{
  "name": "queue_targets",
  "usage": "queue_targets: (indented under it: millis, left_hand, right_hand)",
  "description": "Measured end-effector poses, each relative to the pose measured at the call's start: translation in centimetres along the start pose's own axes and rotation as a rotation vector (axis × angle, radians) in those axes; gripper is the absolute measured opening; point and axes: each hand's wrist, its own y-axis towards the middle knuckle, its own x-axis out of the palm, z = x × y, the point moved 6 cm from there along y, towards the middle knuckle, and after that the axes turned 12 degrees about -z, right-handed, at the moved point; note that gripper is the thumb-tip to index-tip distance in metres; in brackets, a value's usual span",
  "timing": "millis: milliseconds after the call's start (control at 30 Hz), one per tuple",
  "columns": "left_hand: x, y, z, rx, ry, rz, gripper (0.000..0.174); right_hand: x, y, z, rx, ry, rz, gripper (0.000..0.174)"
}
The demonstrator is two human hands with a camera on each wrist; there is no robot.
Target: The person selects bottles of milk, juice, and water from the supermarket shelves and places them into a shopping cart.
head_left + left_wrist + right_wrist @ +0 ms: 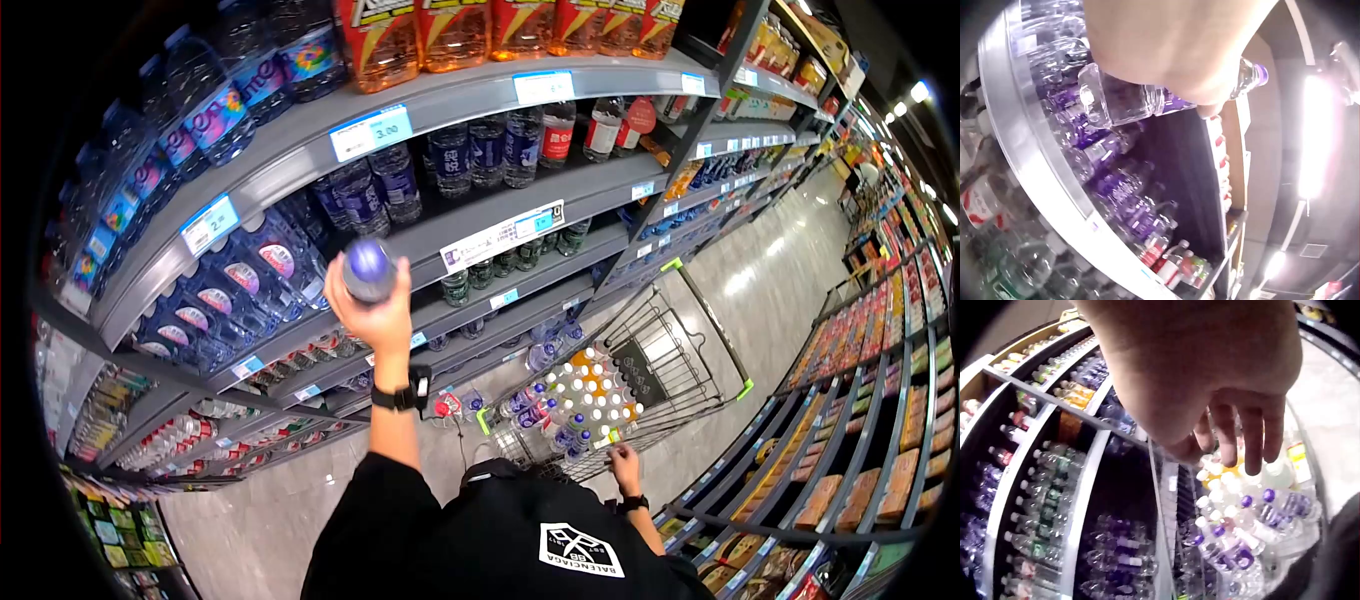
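My left hand (378, 322) grips a clear water bottle with a purple cap (369, 268), held up in front of the shelves. In the left wrist view the bottle (1124, 100) lies across the picture, its middle hidden behind the hand. Purple-labelled bottles (1138, 209) of similar look stand on the shelf beside it. My right hand (625, 470) is beside the shopping cart (712, 408), fingers loosely bent and holding nothing. Below those fingers in the right wrist view, several bottles (1282, 509) with purple, white and orange colours fill part of the cart.
Shelves of bottled drinks with price tags (370, 132) run along the left and ahead. Across the aisle stand more shelves of packaged goods (870, 460). Shiny floor (770, 250) lies between them. Red-labelled bottles (446, 404) are low down near the cart.
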Motion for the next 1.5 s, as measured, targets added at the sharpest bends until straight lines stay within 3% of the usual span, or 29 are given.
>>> queue_targets:
  millis: [33, 100, 133, 167, 200, 267, 300, 367, 433, 500, 567, 700, 767, 800, 833, 900, 967, 1033, 1100, 1167, 1233, 1267, 1300, 1367, 1433, 1467, 1500]
  left_hand:
    - [-0.4, -1.3, 1.5, 0.082, -0.019, -0.030, 0.070]
    - [0.7, -4.9, 3.4, 0.081, -0.344, -0.296, 0.068]
    - [1.3, -7.1, 4.4, 0.050, -0.352, -0.503, 0.070]
    - [1.8, -9.4, 5.3, 0.018, -0.359, -0.713, 0.071]
    - [2.7, -12.2, 6.0, -0.069, -0.355, -0.876, 0.071]
    - [3.9, -19.3, 6.2, -0.306, -0.310, -1.216, 0.069]
    - [4.1, -23.5, 5.6, -0.457, -0.265, -1.390, 0.067]
    - [3.8, -30.4, 5.1, -0.511, -0.249, -1.637, 0.071]
    - [2.6, -35.3, 5.1, -0.490, -0.206, -1.783, 0.073]
    - [1.5, -38.1, 5.3, -0.510, -0.199, -1.855, 0.076]
    - [0.6, -40.1, 5.5, -0.642, -0.174, -1.956, 0.074]
    - [-1.3, -44.9, 3.5, -0.666, -0.149, -1.795, 0.074]
    - [-2.4, -45.5, 3.4, -0.724, -0.070, -1.785, 0.064]
    - [-4.2, -46.7, 2.4, -0.911, -0.089, -1.660, 0.058]
    - [-6.0, -47.4, 1.8, -1.083, -0.101, -1.519, 0.051]
    - [-9.6, -46.8, 2.8, -1.169, 0.003, -1.407, 0.045]
    - [-15.2, -48.9, 2.6, -1.114, 0.155, -1.382, 0.044]
    - [-20.4, -50.5, 3.5, -1.294, 0.322, -1.326, 0.043]
    - [-26.0, -53.2, 4.6, -1.416, 0.437, -1.258, 0.043]
    - [-29.3, -54.6, 6.5, -1.557, 0.506, -1.275, 0.047]
    - [-31.8, -56.6, 7.2, -1.568, 0.543, -1.420, 0.050]
    - [-32.2, -56.9, 7.5, -1.610, 0.502, -1.408, 0.052]
    - [-33.4, -57.8, 6.9, -1.496, 0.525, -1.465, 0.052]
    - [-32.4, -56.4, 6.0, -1.341, 0.545, -1.465, 0.050]
    - [-31.0, -54.6, 4.5, -1.330, 0.493, -1.366, 0.047]
    - [-30.5, -53.9, 3.5, -1.308, 0.460, -1.328, 0.044]
    - [-30.1, -53.2, 2.5, -1.246, 0.447, -1.316, 0.043]
  right_hand:
    - [0.5, 0.6, -1.6, -0.038, -0.068, -0.009, 0.030]
    - [2.4, 1.1, -5.6, -0.094, -0.140, -0.067, 0.034]
    - [3.4, 1.5, -7.6, -0.218, -0.268, -0.074, 0.034]
    - [4.8, 1.3, -9.9, -0.181, -0.182, -0.145, 0.038]
    - [6.3, -0.4, -15.5, -0.197, -0.275, -0.166, 0.042]
    - [8.4, -1.5, -19.4, -0.289, -0.166, -0.261, 0.043]
    - [9.5, -2.7, -21.6, -0.382, 0.045, -0.316, 0.043]
    - [10.1, -3.8, -23.4, -0.543, 0.031, -0.313, 0.038]
    - [10.8, -3.7, -21.5, -0.306, -0.063, -0.267, 0.028]
    - [11.2, -3.7, -21.5, -0.286, -0.207, -0.307, 0.020]
    - [10.8, -2.9, -19.3, -0.203, -0.203, -0.322, 0.020]
    - [11.7, 0.0, -15.4, -0.169, -0.299, -0.467, 0.030]
    - [12.2, 2.3, -12.5, -0.132, -0.432, -0.462, 0.033]
    - [12.4, 3.7, -10.7, -0.172, -0.478, -0.421, 0.037]
    - [12.7, 5.3, -8.6, -0.017, -0.549, -0.462, 0.039]
    - [13.5, 8.3, -4.4, -0.068, -0.617, -0.431, 0.041]
    - [14.3, 11.5, -0.5, -0.087, -0.636, -0.419, 0.036]
    - [15.1, 14.6, 3.6, -0.021, -0.586, -0.361, 0.039]
    - [16.2, 17.0, 7.7, -0.125, -0.603, -0.273, 0.036]
    - [16.8, 17.1, 9.0, 0.491, -0.313, -0.356, 0.042]
    - [17.0, 16.9, 10.4, 0.537, -0.172, -0.366, 0.040]
    - [16.8, 18.0, 14.1, 0.391, -0.235, -0.249, 0.038]
    - [16.6, 18.7, 15.2, 0.244, -0.294, -0.129, 0.036]
    - [15.5, 18.1, 14.2, 0.114, -0.251, -0.067, 0.033]
    - [14.5, 17.7, 16.7, 0.104, -0.067, -0.252, 0.033]
    - [13.7, 16.6, 15.8, 0.226, 0.178, -0.384, 0.027]
    - [12.4, 12.7, 9.6, 0.417, 0.215, -0.346, 0.021]
